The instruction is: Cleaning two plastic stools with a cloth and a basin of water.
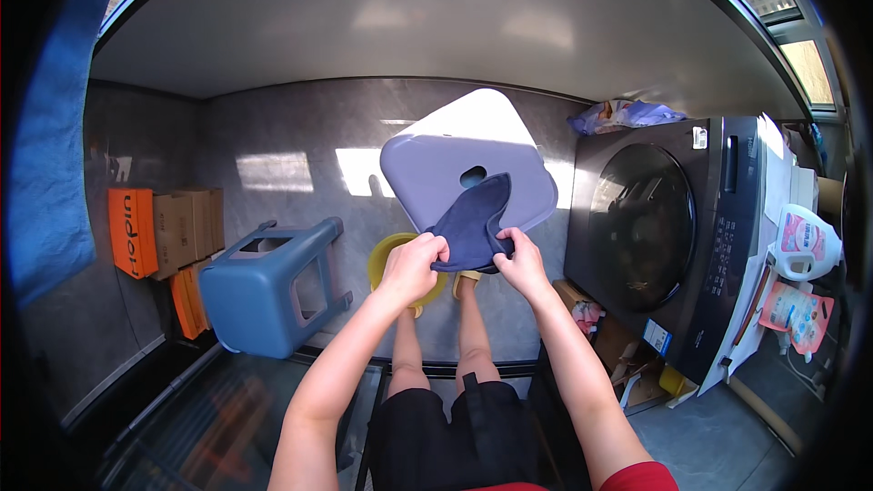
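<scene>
A dark navy cloth item (472, 226) hangs between my two hands, its far end tapering to a tip. My left hand (413, 267) grips its near left edge, while my right hand (521, 260) pinches the near right corner. Beneath the cloth's far part stands a pale lavender plastic stool (436, 164) with an oval hole in its seat, which the cloth tip partly overlaps. Below my left hand is a yellow-green basin (379, 262) on the floor, mostly hidden by my hand and arm.
A blue plastic stool (262, 300) lies on its side at left, near cardboard boxes (184, 228) and orange boxes (131, 232). At right stands a dark Haier front-loading washing machine (638, 225), with a detergent bottle (808, 242) and a pink refill pouch (798, 317) beside its control panel. A blue towel (51, 129) hangs far left.
</scene>
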`<act>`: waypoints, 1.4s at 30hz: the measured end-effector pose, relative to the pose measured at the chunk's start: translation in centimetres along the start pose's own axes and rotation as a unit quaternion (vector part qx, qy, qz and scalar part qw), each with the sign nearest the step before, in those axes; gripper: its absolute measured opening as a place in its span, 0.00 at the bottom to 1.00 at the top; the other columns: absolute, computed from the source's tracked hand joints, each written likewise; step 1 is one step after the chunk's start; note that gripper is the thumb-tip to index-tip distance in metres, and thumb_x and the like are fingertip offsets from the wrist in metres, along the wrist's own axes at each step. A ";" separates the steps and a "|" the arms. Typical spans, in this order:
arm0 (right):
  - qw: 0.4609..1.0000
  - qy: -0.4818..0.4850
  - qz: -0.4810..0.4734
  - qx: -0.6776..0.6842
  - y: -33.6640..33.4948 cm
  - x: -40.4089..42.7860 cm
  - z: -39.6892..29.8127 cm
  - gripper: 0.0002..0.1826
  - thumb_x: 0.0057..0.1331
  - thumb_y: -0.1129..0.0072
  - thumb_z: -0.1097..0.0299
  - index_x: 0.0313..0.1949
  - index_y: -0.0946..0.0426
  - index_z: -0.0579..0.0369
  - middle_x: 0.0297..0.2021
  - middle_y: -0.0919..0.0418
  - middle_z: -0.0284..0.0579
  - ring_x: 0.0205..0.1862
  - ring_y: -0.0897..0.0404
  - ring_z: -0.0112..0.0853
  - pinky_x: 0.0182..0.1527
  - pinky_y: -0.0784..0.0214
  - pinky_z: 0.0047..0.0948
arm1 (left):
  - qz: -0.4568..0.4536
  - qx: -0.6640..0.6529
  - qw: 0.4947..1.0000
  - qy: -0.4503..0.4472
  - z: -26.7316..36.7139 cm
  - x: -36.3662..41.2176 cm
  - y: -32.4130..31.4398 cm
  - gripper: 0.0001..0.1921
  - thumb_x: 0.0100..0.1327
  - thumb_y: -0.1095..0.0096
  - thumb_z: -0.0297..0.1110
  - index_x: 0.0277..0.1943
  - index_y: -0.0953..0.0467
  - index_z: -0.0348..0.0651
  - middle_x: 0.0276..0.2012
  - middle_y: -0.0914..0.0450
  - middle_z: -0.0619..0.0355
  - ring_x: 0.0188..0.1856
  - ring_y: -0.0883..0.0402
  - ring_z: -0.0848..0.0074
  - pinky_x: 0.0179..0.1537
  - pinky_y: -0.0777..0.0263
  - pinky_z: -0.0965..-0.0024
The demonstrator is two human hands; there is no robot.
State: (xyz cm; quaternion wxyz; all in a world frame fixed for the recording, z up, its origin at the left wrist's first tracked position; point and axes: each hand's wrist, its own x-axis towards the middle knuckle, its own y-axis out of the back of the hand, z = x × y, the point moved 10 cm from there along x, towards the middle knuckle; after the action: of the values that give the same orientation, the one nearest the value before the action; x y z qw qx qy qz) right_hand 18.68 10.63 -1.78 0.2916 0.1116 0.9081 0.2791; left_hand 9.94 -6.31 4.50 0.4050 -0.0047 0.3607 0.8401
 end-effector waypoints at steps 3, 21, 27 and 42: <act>0.999 -0.040 -0.014 -0.017 1.7 -0.2 2.6 0.09 0.50 0.49 0.76 0.33 0.25 0.61 0.34 0.22 0.57 0.37 0.19 0.39 0.37 0.28 0.34 | -0.017 -0.042 0.999 0.017 -0.7 -0.7 0.4 0.14 0.42 0.46 0.12 0.32 0.29 0.42 0.28 0.29 0.56 0.32 0.25 0.63 0.33 0.33 0.63; 0.869 0.008 -0.021 0.494 5.0 0.3 4.1 0.05 0.60 0.47 0.78 0.33 0.22 0.56 0.30 0.23 0.31 0.33 0.28 0.18 0.40 0.38 0.18 | -0.130 -0.550 0.813 0.139 -5.2 0.0 -0.3 0.19 0.46 0.44 0.21 0.46 0.29 0.37 0.41 0.23 0.60 0.44 0.24 0.80 0.50 0.30 0.77; 0.915 -0.016 -0.010 0.404 -0.6 3.8 0.0 0.28 0.65 0.53 0.78 0.65 0.40 0.54 0.53 0.29 0.46 0.45 0.23 0.27 0.50 0.30 0.25 | 0.160 -0.378 0.876 0.254 -15.3 2.5 -0.3 0.27 0.57 0.45 0.22 0.61 0.36 0.39 0.57 0.30 0.49 0.55 0.27 0.68 0.56 0.33 0.69; 0.941 -0.088 0.092 0.314 1.5 2.6 7.1 0.13 0.67 0.59 0.79 0.47 0.26 0.64 0.40 0.21 0.46 0.33 0.22 0.23 0.33 0.28 0.20 | 0.330 -0.110 0.912 0.216 -5.9 5.7 -6.5 0.25 0.53 0.36 0.25 0.54 0.35 0.46 0.43 0.28 0.52 0.41 0.25 0.58 0.42 0.28 0.59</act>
State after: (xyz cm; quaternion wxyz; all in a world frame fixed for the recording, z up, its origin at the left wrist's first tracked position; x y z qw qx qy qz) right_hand 20.83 15.94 -6.90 0.2933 0.3043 0.9063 -0.0054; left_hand 8.86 -3.35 -5.45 0.0138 -0.1108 0.3260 0.9387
